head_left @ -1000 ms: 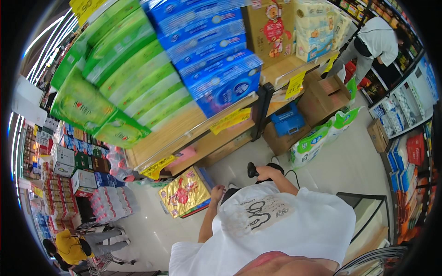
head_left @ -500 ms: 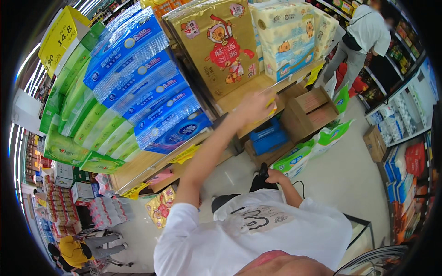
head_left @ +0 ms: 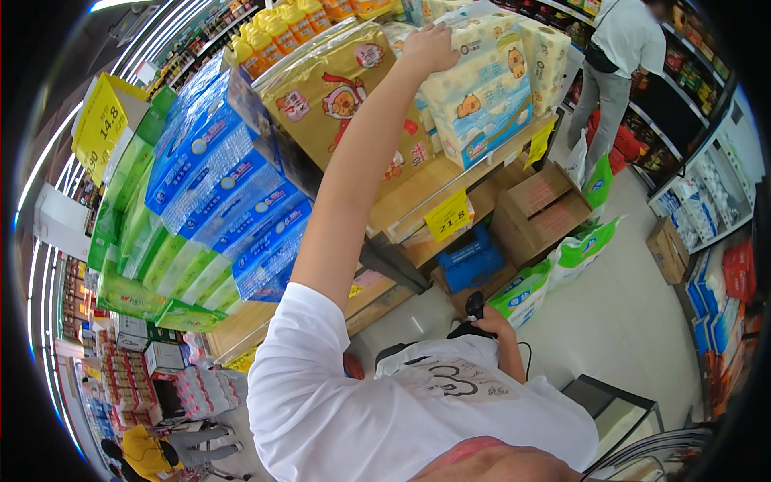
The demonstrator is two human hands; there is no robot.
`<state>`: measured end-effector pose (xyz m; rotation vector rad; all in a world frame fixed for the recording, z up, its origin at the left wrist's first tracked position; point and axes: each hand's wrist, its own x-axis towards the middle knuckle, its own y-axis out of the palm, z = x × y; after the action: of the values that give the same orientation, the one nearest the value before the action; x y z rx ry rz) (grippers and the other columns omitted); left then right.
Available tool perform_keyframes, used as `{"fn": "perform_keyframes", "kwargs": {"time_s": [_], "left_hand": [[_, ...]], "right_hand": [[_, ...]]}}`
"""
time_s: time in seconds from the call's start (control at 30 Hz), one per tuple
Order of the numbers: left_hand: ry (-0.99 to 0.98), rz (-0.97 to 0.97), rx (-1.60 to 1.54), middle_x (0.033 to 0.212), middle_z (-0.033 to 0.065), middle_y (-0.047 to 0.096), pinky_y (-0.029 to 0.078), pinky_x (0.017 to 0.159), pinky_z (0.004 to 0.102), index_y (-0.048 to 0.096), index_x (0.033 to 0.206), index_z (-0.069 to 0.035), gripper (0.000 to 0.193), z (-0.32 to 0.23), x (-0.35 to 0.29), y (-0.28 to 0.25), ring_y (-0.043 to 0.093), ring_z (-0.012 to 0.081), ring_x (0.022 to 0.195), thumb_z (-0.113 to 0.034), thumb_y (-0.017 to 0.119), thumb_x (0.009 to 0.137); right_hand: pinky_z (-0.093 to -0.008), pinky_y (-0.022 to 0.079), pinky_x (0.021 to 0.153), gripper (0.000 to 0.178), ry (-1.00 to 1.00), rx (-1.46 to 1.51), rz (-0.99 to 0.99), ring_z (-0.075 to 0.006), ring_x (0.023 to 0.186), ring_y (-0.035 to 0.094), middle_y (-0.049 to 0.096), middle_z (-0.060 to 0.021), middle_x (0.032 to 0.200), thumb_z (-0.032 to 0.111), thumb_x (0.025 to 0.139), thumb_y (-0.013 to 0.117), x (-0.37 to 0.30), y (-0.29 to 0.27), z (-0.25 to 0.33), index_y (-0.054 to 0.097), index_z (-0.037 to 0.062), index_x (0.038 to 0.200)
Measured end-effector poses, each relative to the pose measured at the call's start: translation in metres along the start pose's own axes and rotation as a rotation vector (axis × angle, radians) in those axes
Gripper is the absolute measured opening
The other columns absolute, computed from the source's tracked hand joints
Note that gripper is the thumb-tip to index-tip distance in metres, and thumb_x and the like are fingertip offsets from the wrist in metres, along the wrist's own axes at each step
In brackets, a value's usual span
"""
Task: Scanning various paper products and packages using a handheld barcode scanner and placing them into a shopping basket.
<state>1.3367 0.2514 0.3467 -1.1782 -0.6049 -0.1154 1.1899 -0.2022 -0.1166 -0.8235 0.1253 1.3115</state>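
Note:
My left hand (head_left: 430,50) is up at the top left edge of a cream and blue tissue pack (head_left: 482,96) standing on the wooden shelf (head_left: 401,189). Its fingers are bent and close together over that edge; their tips are partly hidden. Left of it, behind my forearm, leans a large gold tissue pack (head_left: 309,88) with a cartoon animal. Low by my waist, my right hand (head_left: 495,324) is closed around a black handheld device (head_left: 475,305) with a rounded head. A thin dark cord shows beside that wrist.
Stacked blue packs (head_left: 217,161) and green packs (head_left: 152,265) fill the shelf's left. A yellow price tag (head_left: 450,215) hangs on the front edge. Below are an open cardboard box (head_left: 542,205) and a blue container (head_left: 470,257). Another person (head_left: 622,56) stands in the aisle, upper right.
My left hand has gone from the yellow price tag on the shelf edge up to the cream tissue pack's top, uncovering the tag. My right hand keeps the black device low.

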Motion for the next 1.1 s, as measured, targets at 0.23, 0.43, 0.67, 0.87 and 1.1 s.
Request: {"fn": "perform_keyframes", "kwargs": {"time_s": [0.23, 0.43, 0.67, 0.87, 1.1], "left_hand": [[-0.061, -0.011, 0.107, 0.149, 0.0136, 0.04, 0.043, 0.104, 0.0432, 0.042, 0.142, -0.007, 0.07, 0.014, 0.024, 0.044, 0.046, 0.0301, 0.131, -0.055, 0.046, 0.09], [-0.267, 0.495, -0.091, 0.137, 0.0198, 0.052, 0.047, 0.097, 0.0457, 0.036, 0.144, -0.001, 0.101, -0.008, 0.039, 0.017, 0.053, 0.0332, 0.124, -0.074, 0.053, 0.077], [-0.228, 0.184, -0.064, 0.117, 0.0227, 0.064, 0.052, 0.088, 0.043, 0.034, 0.139, 0.01, 0.121, -0.017, 0.016, 0.035, 0.063, 0.0327, 0.109, -0.078, 0.065, 0.062], [-0.236, 0.376, -0.23, 0.115, 0.0235, 0.064, 0.053, 0.085, 0.0425, 0.037, 0.136, 0.009, 0.113, -0.052, -0.005, -0.017, 0.064, 0.0338, 0.106, -0.068, 0.072, 0.061], [-0.287, 0.001, -0.288, 0.102, 0.0201, 0.064, 0.054, 0.08, 0.0411, 0.051, 0.119, 0.003, 0.085, -0.09, -0.103, -0.046, 0.065, 0.0348, 0.094, -0.053, 0.077, 0.061]], "right_hand": [[-0.0414, 0.047, 0.094, 0.066, 0.063, 0.105, -0.136, -0.0412, 0.111, 0.059, 0.061, -0.0273, 0.115, 0.029, 0.068, 0.078, 0.001, -0.002, -0.003, 0.053, -0.0066, 0.118], [-0.0412, 0.048, 0.092, 0.066, 0.11, 0.056, -0.105, -0.0412, 0.109, 0.059, 0.062, -0.0272, 0.113, 0.029, 0.068, 0.078, 0.011, 0.019, -0.046, 0.054, -0.0066, 0.118], [-0.0417, 0.048, 0.091, 0.062, 0.051, 0.025, -0.04, -0.0412, 0.108, 0.06, 0.062, -0.029, 0.113, 0.028, 0.067, 0.077, 0.012, 0.003, -0.005, 0.057, -0.0069, 0.115], [-0.0418, 0.047, 0.093, 0.071, 0.015, 0.019, -0.087, -0.042, 0.11, 0.059, 0.061, -0.0282, 0.115, 0.027, 0.067, 0.075, 0.024, 0.01, -0.003, 0.048, -0.0051, 0.125], [-0.0428, 0.047, 0.093, 0.07, -0.171, -0.027, -0.035, -0.042, 0.111, 0.057, 0.061, -0.0268, 0.115, 0.022, 0.066, 0.074, 0.045, 0.012, -0.01, 0.049, -0.0009, 0.127]]}}
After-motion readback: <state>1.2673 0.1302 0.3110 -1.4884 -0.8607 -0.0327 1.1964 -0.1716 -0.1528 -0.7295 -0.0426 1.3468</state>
